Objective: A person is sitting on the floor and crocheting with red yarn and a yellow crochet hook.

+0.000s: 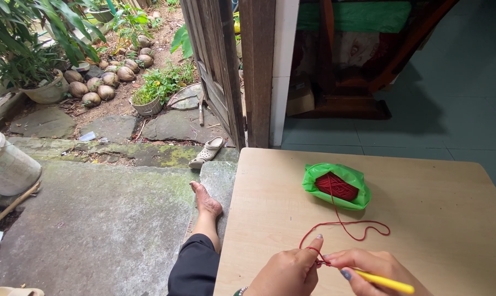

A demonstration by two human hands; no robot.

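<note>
A ball of red yarn (336,186) sits in a green plastic bag (358,178) on a light wooden table (434,219). A loose red strand (352,225) runs from the ball in a loop to my hands at the table's near edge. My left hand (289,271) pinches the strand, with yarn wrapped over the raised index finger. My right hand (374,268) grips a yellow crochet hook (384,282) whose tip meets the yarn between both hands.
My bare foot and dark trouser leg (201,241) rest on a concrete step left of the table. A sandal (207,152), a wooden door frame (256,71), potted plants (45,90), coconuts and a plastic jar (6,164) stand beyond. Wooden furniture (347,104) stands on the tiled floor.
</note>
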